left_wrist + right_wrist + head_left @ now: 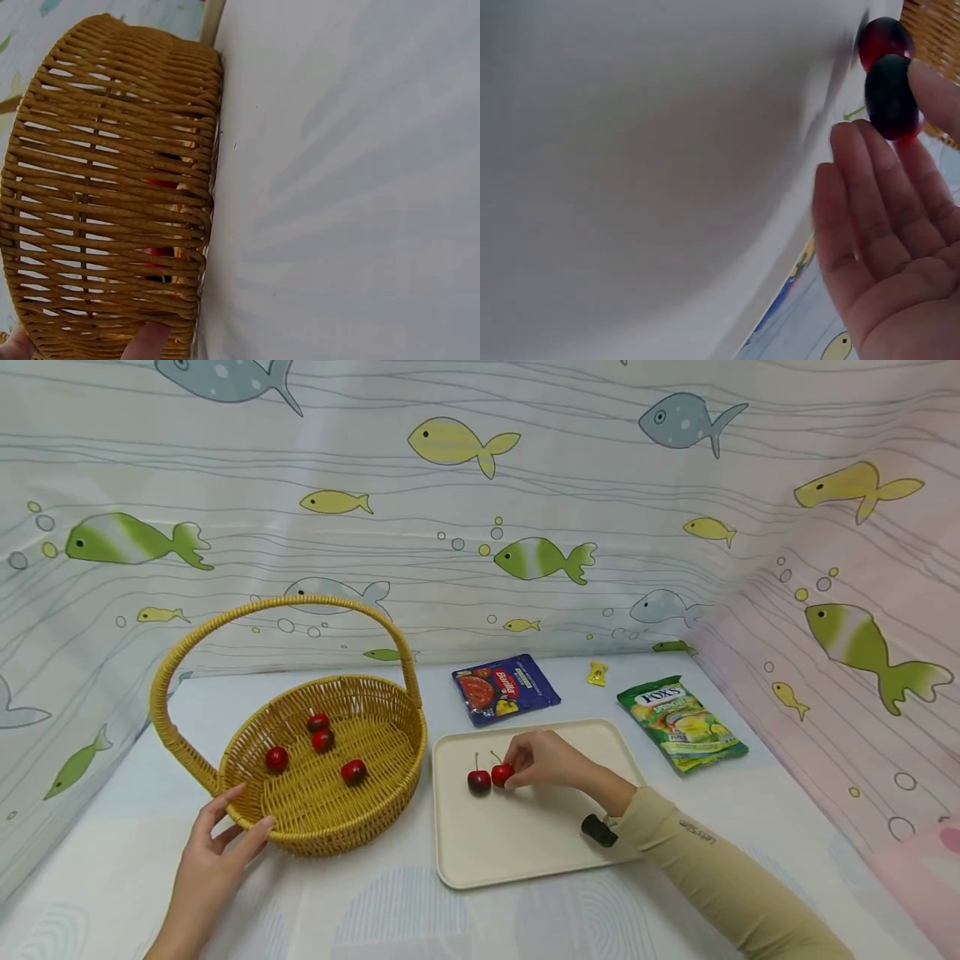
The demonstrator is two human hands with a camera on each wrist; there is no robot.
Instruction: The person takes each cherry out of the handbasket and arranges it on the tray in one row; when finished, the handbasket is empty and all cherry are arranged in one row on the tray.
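Note:
On the cream tray [525, 843], my right hand [555, 762] pinches a red cherry [501, 774] with a thin stem between thumb and fingers. A second, darker cherry [478, 782] sits just left of it with its stem up. The right wrist view shows the held cherry [891, 97] under the thumb, overlapping the other one. My left hand [206, 860] holds the near left rim of a round wicker basket [360, 827], thumb at the front and fingers by the handle's base. Inside the basket lie several cherries [353, 772], spaced over its woven floor.
The basket's tall handle [161, 693] arches over it. Behind the tray lies a blue Barilla pouch [506, 689]. A small yellow wrapped candy [597, 673] is further back, and a green Fox's bag [682, 723] is to the right. A fish-print curtain [450, 527] closes off the back.

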